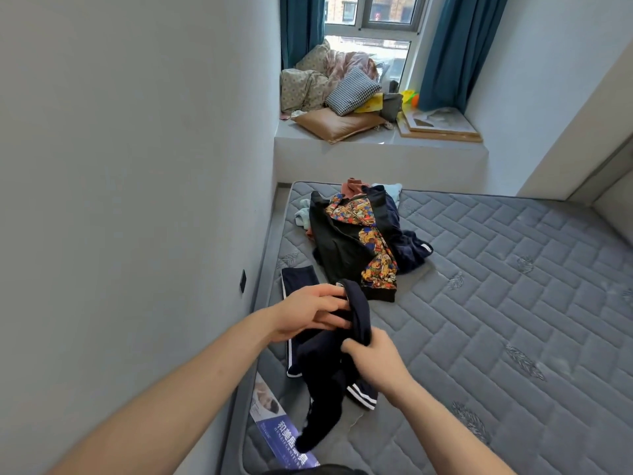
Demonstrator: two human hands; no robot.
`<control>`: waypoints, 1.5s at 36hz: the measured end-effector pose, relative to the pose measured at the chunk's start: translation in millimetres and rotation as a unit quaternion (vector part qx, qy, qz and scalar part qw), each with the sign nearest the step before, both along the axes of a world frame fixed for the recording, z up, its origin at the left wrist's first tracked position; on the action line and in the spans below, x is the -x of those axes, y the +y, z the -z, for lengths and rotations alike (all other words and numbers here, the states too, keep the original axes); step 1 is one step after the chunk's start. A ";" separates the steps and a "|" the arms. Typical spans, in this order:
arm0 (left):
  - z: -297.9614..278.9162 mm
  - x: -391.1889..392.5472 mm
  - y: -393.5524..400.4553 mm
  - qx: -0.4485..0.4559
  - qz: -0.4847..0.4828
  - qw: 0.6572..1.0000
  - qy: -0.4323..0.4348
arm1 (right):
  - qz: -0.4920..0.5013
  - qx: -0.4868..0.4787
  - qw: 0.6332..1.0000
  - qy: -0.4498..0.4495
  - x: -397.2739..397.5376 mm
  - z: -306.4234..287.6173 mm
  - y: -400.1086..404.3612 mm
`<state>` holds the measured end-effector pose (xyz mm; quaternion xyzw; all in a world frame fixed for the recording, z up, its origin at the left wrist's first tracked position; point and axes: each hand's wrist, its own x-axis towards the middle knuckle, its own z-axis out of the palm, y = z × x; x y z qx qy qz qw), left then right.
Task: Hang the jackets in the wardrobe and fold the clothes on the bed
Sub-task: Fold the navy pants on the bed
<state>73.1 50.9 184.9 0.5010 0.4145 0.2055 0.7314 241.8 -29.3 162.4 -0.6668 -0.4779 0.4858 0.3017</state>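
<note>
Both my hands hold a dark navy garment with white stripes [325,368] above the near left part of the grey mattress [496,303]. My left hand [308,311] grips its upper edge, thumb on top and fingers under the cloth. My right hand [371,354] pinches a bunched fold just right of that. The rest of the garment hangs down onto the mattress. A second navy piece with a white stripe [298,281] lies flat behind my left hand. Farther back sits a pile of clothes topped by a black jacket with a colourful patterned lining [352,245].
A grey wall [137,200] runs close along the bed's left side. A window ledge [376,145] beyond the bed holds pillows, bedding and flat boards, with blue curtains either side. A label strip [284,433] lies on the mattress's near left edge.
</note>
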 end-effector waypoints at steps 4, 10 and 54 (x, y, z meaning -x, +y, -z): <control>28.8 18.3 -14.0 -0.073 -0.032 0.985 0.150 | 0.170 0.050 0.972 0.152 -7.7 0.3 7.5; 82.0 24.0 -75.2 -0.035 0.157 0.949 0.272 | 0.300 0.125 0.844 0.426 -16.1 -6.3 13.2; 22.3 25.4 -13.2 -0.287 0.174 0.844 0.418 | -0.100 -0.009 0.963 -0.249 -52.1 43.4 -32.1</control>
